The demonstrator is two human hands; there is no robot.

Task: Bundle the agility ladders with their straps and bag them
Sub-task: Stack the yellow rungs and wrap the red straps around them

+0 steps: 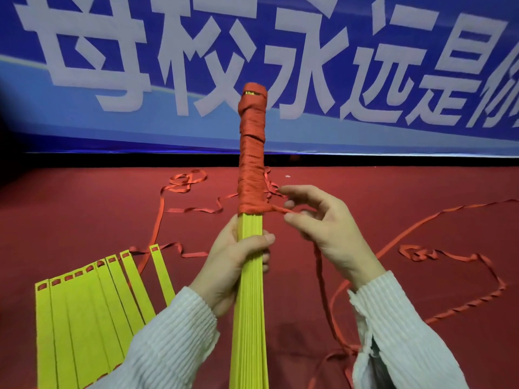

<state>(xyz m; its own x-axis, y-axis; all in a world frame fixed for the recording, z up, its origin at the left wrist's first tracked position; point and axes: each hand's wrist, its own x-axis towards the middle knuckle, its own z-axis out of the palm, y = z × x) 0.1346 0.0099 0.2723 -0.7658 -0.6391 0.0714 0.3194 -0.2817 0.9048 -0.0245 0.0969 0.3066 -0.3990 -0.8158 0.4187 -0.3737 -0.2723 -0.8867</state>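
A stack of yellow ladder rungs (250,318) stands upright in the middle of the head view. Its upper half is tightly wound in red strap (252,153). My left hand (236,265) grips the yellow stack just below the winding. My right hand (323,228) is to the right of the stack, pinching the free strap end (283,210) that leads off the lowest turn. The strap then trails down past my right wrist. A second ladder (92,307) lies flat at the lower left, its yellow rungs fanned out with red strap through their slots.
Loose red strap (449,256) curls in loops over the red carpet (84,209) on both sides and behind the bundle. A blue banner with large white characters (365,66) fills the background above a dark edge.
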